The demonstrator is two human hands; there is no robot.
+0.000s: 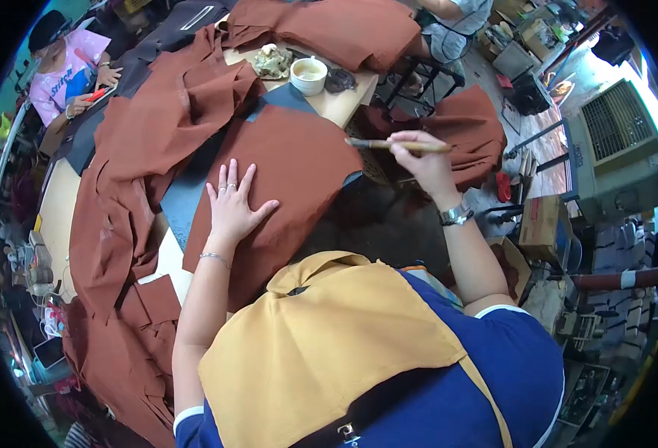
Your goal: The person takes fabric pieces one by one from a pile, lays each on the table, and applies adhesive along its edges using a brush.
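Observation:
My left hand (235, 205) lies with fingers spread on a reddish-brown fabric or leather panel (299, 160), a ring on one finger. My right hand (423, 158) grips a brush (379, 144) by its light wooden handle, the dark bristle end pointing left. That tip hangs close over the panel's right edge. Beyond the panel stands a white cup (309, 77) with pale contents. A lumpy cream-coloured mass (272, 63) sits to its left, and a dark crumpled thing (341, 80) to its right.
Larger reddish-brown sheets (142, 149) drape over the table's left side, and another stack (336, 33) lies at the back. More brown material (467, 138) hangs at the right. A person (64, 75) works at the far left with a red tool. A cardboard box (544, 228) stands at right.

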